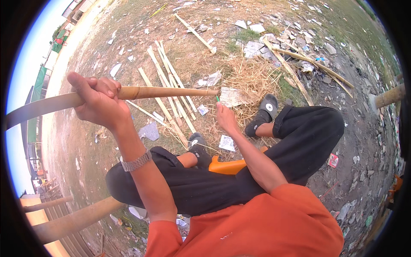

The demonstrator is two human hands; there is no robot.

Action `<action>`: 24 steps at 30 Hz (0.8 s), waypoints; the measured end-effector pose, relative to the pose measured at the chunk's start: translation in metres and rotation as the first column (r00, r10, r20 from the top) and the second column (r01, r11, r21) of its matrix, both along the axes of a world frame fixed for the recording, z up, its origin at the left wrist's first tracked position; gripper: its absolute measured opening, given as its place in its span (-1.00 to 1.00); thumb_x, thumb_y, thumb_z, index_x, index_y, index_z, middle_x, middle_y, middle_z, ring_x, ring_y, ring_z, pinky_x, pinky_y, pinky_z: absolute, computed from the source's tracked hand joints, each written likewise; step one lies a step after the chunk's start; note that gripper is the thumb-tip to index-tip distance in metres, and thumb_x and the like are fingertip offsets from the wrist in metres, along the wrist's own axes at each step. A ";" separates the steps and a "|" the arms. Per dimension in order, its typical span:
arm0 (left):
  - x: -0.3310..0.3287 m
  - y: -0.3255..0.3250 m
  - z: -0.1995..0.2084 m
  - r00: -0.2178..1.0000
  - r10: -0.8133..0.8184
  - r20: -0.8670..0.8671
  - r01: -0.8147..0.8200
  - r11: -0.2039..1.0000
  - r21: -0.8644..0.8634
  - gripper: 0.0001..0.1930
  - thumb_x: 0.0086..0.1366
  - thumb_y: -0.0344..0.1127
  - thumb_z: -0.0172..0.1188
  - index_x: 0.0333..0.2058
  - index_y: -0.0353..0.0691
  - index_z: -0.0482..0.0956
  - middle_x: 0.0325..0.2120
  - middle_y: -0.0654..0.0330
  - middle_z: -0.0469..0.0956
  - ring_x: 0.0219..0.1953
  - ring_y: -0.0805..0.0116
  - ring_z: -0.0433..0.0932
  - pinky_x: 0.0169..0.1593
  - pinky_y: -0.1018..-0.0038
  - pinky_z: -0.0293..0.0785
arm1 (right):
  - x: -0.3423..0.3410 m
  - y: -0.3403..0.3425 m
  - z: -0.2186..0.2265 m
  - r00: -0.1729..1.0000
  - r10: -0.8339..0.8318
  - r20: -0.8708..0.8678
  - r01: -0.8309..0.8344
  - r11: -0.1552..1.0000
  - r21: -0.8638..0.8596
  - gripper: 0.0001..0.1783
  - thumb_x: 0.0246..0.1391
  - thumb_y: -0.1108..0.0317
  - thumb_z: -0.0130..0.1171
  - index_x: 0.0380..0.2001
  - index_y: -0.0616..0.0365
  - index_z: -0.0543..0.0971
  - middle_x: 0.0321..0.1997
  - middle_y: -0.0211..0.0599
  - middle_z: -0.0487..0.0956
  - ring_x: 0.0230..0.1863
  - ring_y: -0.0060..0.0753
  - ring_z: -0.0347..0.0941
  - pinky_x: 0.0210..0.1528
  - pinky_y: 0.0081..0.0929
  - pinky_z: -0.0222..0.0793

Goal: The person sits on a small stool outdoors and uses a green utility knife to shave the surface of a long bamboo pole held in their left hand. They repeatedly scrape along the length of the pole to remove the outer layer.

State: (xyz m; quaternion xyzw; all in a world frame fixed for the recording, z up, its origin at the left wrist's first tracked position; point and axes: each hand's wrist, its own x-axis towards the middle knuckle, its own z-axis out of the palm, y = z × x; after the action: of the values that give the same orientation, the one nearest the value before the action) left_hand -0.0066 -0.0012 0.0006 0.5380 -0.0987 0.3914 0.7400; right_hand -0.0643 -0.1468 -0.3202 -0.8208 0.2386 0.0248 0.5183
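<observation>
A long bamboo piece [171, 91] lies crosswise in front of me, from the left edge to about the middle, with a node near my grip. My left hand [96, 96] is closed around it, wearing a metal-banded watch [137, 159] at the wrist. Close below its right end, the fingers of my right hand [226, 118] pinch a small thing with a green tip [218, 99]. The rest of that thing is hidden, so its kind cannot be told. Whether it touches the bamboo is unclear.
Several split bamboo strips [169, 83] lie on the ground beyond my feet. Wood shavings [252, 77] are heaped by my right shoe [266, 112]. More bamboo [314, 63] and scattered rubbish lie at the far right. An orange plastic thing [227, 166] shows between my legs. Poles flank me.
</observation>
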 end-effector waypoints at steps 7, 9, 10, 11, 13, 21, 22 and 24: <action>-0.001 -0.005 -0.003 0.999 -0.050 0.018 0.049 0.998 0.036 -0.55 0.29 0.01 0.16 -0.61 -0.13 0.26 -0.86 0.37 0.11 -0.84 0.59 0.06 -0.68 0.57 -0.01 | 0.007 0.024 0.055 0.966 0.096 0.239 -0.160 0.950 0.267 -0.42 0.30 0.00 -0.33 -0.43 0.28 0.50 -0.46 0.14 0.51 -0.28 0.24 0.42 -0.14 -0.01 0.25; 0.000 -0.004 -0.001 0.999 -0.042 0.030 0.040 0.997 0.063 -0.56 0.29 0.02 0.15 -0.61 -0.13 0.27 -0.86 0.37 0.11 -0.84 0.59 0.06 -0.68 0.57 -0.01 | 0.007 0.030 0.050 0.968 0.072 0.241 -0.136 0.956 0.258 -0.42 0.29 0.00 -0.33 -0.43 0.29 0.49 -0.49 0.12 0.49 -0.29 0.24 0.40 -0.14 -0.02 0.24; 0.001 -0.003 0.000 0.999 -0.044 0.028 0.042 0.997 0.058 -0.56 0.29 0.02 0.16 -0.61 -0.13 0.27 -0.86 0.37 0.11 -0.84 0.60 0.06 -0.68 0.57 -0.01 | 0.006 0.028 0.046 0.974 0.054 0.219 -0.101 0.973 0.210 -0.39 0.29 -0.04 -0.34 -0.42 0.29 0.49 -0.47 0.16 0.51 -0.29 0.25 0.41 -0.14 -0.01 0.25; 0.001 -0.001 -0.001 0.999 -0.045 0.025 0.043 0.998 0.051 -0.56 0.29 0.02 0.16 -0.61 -0.13 0.27 -0.86 0.37 0.11 -0.84 0.60 0.05 -0.67 0.57 0.00 | 0.006 0.028 0.049 0.979 0.068 0.190 -0.104 0.976 0.189 -0.38 0.29 -0.05 -0.35 -0.42 0.30 0.50 -0.46 0.19 0.51 -0.30 0.26 0.42 -0.14 0.01 0.25; 0.001 0.001 -0.003 0.998 -0.051 0.022 0.050 0.998 0.049 -0.56 0.29 0.02 0.16 -0.61 -0.13 0.28 -0.86 0.37 0.11 -0.84 0.60 0.05 -0.67 0.58 -0.01 | 0.007 0.029 0.052 0.987 0.092 0.132 -0.111 0.983 0.148 -0.35 0.30 -0.06 -0.36 -0.42 0.32 0.51 -0.45 0.24 0.51 -0.30 0.29 0.42 -0.15 0.04 0.26; -0.001 -0.012 -0.001 0.994 -0.098 0.054 0.092 0.990 0.104 -0.56 0.29 0.02 0.16 -0.62 -0.13 0.29 -0.85 0.38 0.12 -0.84 0.61 0.04 -0.67 0.57 -0.02 | 0.007 0.024 0.032 0.992 0.024 0.124 -0.030 0.999 0.041 -0.32 0.31 -0.04 -0.36 -0.46 0.35 0.54 -0.47 0.34 0.50 -0.32 0.40 0.44 -0.18 0.11 0.30; -0.003 -0.014 -0.002 0.993 -0.111 0.046 0.106 0.989 0.100 -0.56 0.29 0.01 0.16 -0.62 -0.13 0.28 -0.85 0.38 0.12 -0.84 0.61 0.04 -0.67 0.57 -0.02 | 0.007 0.026 0.028 0.988 0.001 0.151 -0.006 0.999 0.037 -0.32 0.31 -0.04 -0.35 -0.47 0.36 0.54 -0.47 0.34 0.50 -0.33 0.40 0.44 -0.18 0.11 0.30; -0.005 -0.018 -0.001 0.990 -0.131 0.045 0.126 0.987 0.097 -0.56 0.29 0.01 0.16 -0.62 -0.13 0.28 -0.85 0.38 0.12 -0.84 0.61 0.05 -0.67 0.57 -0.01 | 0.009 0.023 0.021 0.991 -0.001 0.133 -0.002 1.000 0.025 -0.32 0.31 -0.03 -0.35 -0.47 0.35 0.55 -0.45 0.34 0.51 -0.30 0.40 0.44 -0.17 0.12 0.30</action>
State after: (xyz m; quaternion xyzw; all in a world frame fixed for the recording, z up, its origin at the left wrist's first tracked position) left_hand -0.0112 -0.0188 -0.0003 0.5545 -0.1706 0.3513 0.7348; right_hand -0.0556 -0.1239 -0.2989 -0.8143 0.2029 -0.0270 0.5432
